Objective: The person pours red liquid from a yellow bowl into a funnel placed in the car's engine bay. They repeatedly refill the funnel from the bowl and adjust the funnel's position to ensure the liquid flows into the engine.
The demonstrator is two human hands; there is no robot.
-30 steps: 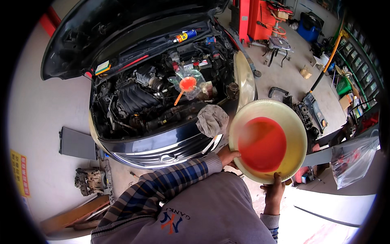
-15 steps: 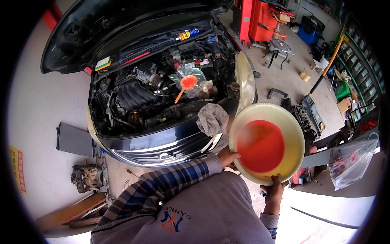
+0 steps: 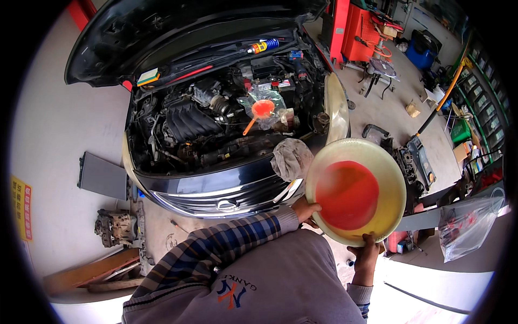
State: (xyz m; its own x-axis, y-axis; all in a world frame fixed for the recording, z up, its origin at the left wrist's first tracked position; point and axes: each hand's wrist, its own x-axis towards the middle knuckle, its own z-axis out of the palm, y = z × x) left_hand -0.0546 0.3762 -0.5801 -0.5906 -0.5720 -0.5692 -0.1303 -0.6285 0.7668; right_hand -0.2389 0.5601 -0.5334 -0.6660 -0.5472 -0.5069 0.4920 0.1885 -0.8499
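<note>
A pale yellow basin (image 3: 392,183) with red liquid (image 3: 345,197) in it is held up between both hands in front of the car. My left hand (image 3: 306,209) grips its left rim, thumb on the inside. At the lower rim my right hand (image 3: 368,251) is closed, its fingers partly hidden beneath the basin. Just beyond the left rim a crumpled grey rag (image 3: 291,159) lies on the car's front edge. An orange-red funnel (image 3: 263,109), wrapped about with clear plastic film, rests over the engine bay (image 3: 189,121).
The car's raised hood (image 3: 178,32) spans the top left. A spray can (image 3: 263,46) and an air filter (image 3: 148,77) sit along the bay's rear edge. To the right are a floor jack (image 3: 420,156) and a clear plastic bag (image 3: 468,224). A radiator (image 3: 102,175) leans at left.
The car and workshop have shifted slightly right in the view. Both hands keep their hold on the basin, which stays nearly in place, and the red liquid inside has shifted slightly.
</note>
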